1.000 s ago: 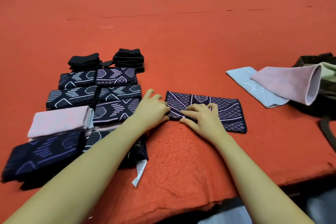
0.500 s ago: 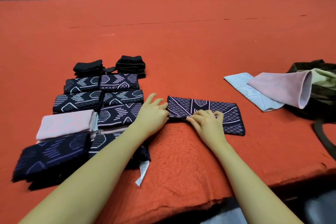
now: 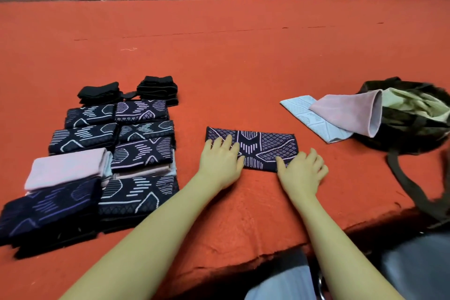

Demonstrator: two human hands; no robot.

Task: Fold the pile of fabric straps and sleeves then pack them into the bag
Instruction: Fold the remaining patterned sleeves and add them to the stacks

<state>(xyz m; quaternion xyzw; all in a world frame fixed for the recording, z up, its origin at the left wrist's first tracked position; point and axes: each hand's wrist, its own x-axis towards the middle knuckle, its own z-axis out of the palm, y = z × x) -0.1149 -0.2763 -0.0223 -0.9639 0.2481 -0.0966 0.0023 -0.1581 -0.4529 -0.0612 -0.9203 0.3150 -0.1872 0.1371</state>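
If pressed unevenly or let go too fast, could spring open or slide on the red tabletop, with the fold going crooked. Could also bump the stacks just left of the left hand. Both hands flat, fingers relaxed, gripping nothing: left hand on the left end of the sleeve, right hand on its near right corner. Sleeve lying flat, long side running left to right. Bag well off to the right.

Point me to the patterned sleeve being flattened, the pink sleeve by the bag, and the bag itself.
patterned sleeve (image 3: 265,147): head view, its bare middle.
pink sleeve (image 3: 345,114): head view, its flat upper face.
bag (image 3: 404,139): head view, its dark near wall.
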